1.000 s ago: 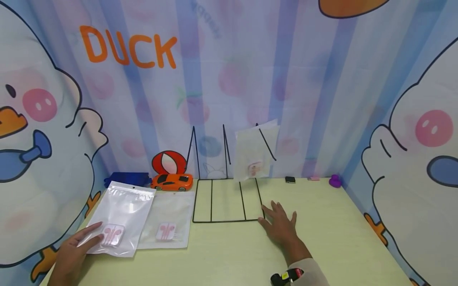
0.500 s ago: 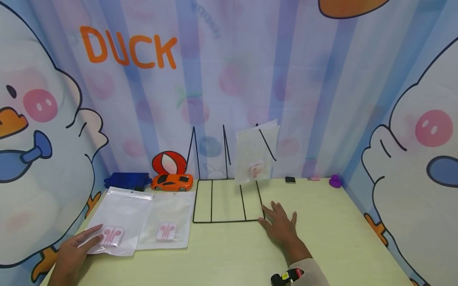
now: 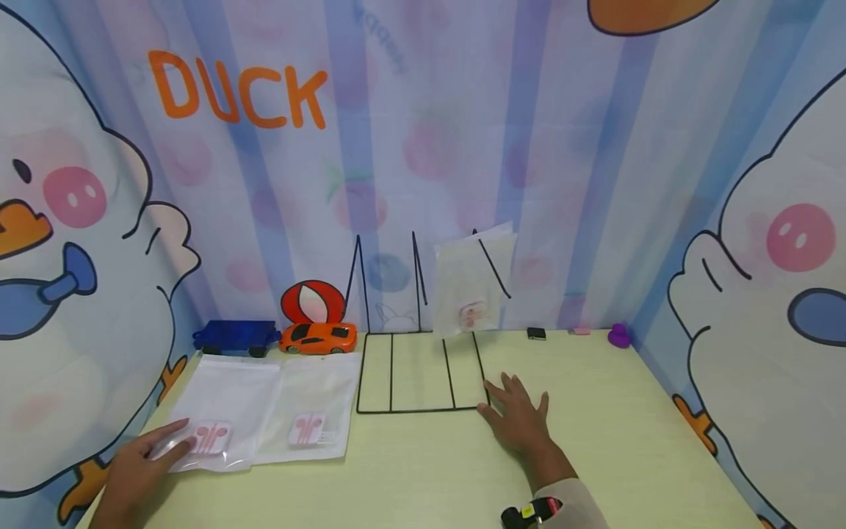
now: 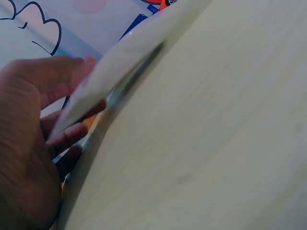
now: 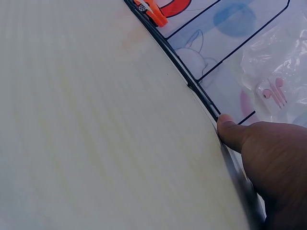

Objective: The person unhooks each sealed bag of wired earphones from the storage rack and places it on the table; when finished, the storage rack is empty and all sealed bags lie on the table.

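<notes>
— Looking at the near-left pouch (image 3: 221, 411), a shift could be noted: a second earlier its far edge was raised off the table (image 3: 628, 441); now it was laid nearly flat, drawn a little toward the near edge. How was it held?

— It was pinched at its near corner by the left hand (image 3: 135, 470), thumb on top beside the pink earphones (image 3: 211, 437), fingers curled beneath, as was shown by the left wrist view. The pouch was judged gripped but not yet lifted away.

— And the right hand (image 3: 518, 419)?

— It was kept where it had been, laid flat with straight fingers, the thumb pressed against the near right corner of the wire rack (image 3: 419, 371); nothing was held.

— What else was noted?

— A second pouch (image 3: 313, 411) was overlapped at its left edge by the first. A third pouch (image 3: 472, 279) was leaned in the rack's right slot; the other slots were unfilled. An orange toy car (image 3: 317, 336) and a blue toy (image 3: 234, 334) were set behind, clear of the rack's front
</notes>
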The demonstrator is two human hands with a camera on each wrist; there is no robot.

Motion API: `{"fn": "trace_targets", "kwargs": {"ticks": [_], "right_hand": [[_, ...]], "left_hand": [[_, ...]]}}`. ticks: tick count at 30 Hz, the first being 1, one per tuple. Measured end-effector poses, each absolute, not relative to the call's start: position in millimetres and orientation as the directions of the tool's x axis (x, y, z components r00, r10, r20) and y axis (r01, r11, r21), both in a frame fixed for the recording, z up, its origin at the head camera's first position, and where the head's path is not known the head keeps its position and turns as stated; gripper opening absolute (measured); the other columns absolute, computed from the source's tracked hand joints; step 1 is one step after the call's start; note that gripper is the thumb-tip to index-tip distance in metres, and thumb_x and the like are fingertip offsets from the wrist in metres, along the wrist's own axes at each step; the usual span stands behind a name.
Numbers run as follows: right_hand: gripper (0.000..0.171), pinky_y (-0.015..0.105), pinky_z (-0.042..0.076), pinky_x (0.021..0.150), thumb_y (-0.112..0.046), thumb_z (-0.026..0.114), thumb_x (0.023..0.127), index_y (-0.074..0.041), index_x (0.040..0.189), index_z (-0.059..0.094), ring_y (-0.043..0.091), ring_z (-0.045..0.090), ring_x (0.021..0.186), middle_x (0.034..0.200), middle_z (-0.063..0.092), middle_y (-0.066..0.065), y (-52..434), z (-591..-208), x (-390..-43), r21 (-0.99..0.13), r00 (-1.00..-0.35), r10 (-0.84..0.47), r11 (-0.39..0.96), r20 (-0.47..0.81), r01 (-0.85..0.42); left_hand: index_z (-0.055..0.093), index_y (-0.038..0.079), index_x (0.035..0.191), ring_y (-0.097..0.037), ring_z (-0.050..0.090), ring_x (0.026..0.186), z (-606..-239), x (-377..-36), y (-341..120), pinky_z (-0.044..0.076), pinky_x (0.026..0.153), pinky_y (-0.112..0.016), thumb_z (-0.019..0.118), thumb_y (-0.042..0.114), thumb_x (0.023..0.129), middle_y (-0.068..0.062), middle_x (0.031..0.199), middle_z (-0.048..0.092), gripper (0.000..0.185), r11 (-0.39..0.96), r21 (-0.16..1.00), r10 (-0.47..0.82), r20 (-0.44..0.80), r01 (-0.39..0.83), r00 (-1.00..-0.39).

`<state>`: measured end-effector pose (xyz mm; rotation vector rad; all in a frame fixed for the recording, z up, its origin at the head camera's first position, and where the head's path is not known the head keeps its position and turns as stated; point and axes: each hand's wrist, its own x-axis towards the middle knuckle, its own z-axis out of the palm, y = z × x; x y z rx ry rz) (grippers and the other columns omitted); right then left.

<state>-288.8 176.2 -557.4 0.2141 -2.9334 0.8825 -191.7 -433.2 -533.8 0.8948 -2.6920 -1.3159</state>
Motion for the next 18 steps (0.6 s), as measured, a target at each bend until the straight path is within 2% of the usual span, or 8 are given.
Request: {"fn": "trace_targets", "kwargs": {"ticks": [4,9,14,18], "right_hand": [[0.057,0.085,-0.004,0.126,-0.046,0.063,0.109,-0.022,0.16,0.058,0.044,0.023,0.169,0.177,0.037,0.018,176.1,-556.8,-287.5,-0.536,-0.987,-0.114,0.83,0.11,-0.155],[0.056,0.086,-0.004,0.125,-0.045,0.064,0.109,-0.021,0.159,0.059,0.044,0.024,0.168,0.177,0.037,0.019,177.1,-555.6,-286.1,-0.54,-0.987,-0.114,0.827,0.11,-0.156],[0.057,0.085,-0.005,0.126,-0.045,0.064,0.109,-0.021,0.159,0.059,0.044,0.023,0.168,0.177,0.037,0.019,176.5,-554.9,-285.1,-0.543,-0.987,-0.113,0.825,0.111,-0.155],[0.057,0.085,-0.005,0.126,-0.044,0.064,0.109,-0.021,0.16,0.058,0.044,0.023,0.169,0.177,0.036,0.019,176.6,-556.7,-286.5,-0.543,-0.988,-0.112,0.826,0.107,-0.153]], "left_hand": [[0.043,-0.003,0.162,-0.06,0.022,0.159,-535.7,-193.5,-435.8,0.025,0.127,-0.078,0.074,0.04,0.102,-0.037,0.172,0.028,0.08,0.518,0.706,-0.491,-0.217,-0.483,-0.844],[0.04,-0.006,0.162,-0.06,0.018,0.161,-536.4,-195.0,-435.2,0.019,0.129,-0.077,0.075,0.038,0.102,-0.036,0.171,0.029,0.083,0.567,0.689,-0.465,-0.186,-0.453,-0.865],[0.037,-0.005,0.164,-0.059,0.003,0.165,-538.4,-196.7,-435.2,0.01,0.13,-0.079,0.074,0.038,0.102,-0.035,0.172,0.027,0.084,0.582,0.686,-0.46,-0.165,-0.437,-0.872],[0.037,-0.004,0.164,-0.059,0.001,0.165,-538.2,-197.0,-433.6,0.011,0.128,-0.081,0.074,0.042,0.102,-0.035,0.172,0.026,0.085,0.59,0.662,-0.478,-0.175,-0.462,-0.861]]}}
